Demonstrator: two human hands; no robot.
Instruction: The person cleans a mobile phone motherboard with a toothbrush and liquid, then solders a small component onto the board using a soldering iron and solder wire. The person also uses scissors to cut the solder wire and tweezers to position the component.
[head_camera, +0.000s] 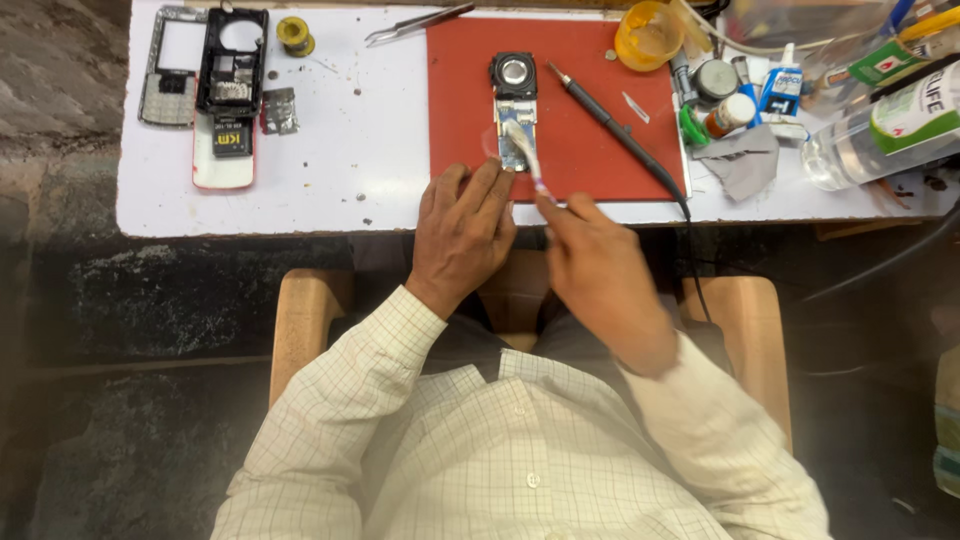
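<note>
We see the phone circuit board (515, 118) lying on the red mat (590, 160) near the table's (330, 190) front edge; our left hand (462, 235) pins its lower end with flat, spread fingers, while the right hand (600, 275) grips a small brush (524, 152) (bristles on the board). We judge light, short strokes best, keeping the board pressed steady.

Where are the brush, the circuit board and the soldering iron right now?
Brush (524, 150), head view: on its white bristle end, over the board.
Circuit board (514, 105), head view: on its middle, below the round speaker.
Soldering iron (610, 125), head view: on its dark handle, lying on the red mat.
</note>
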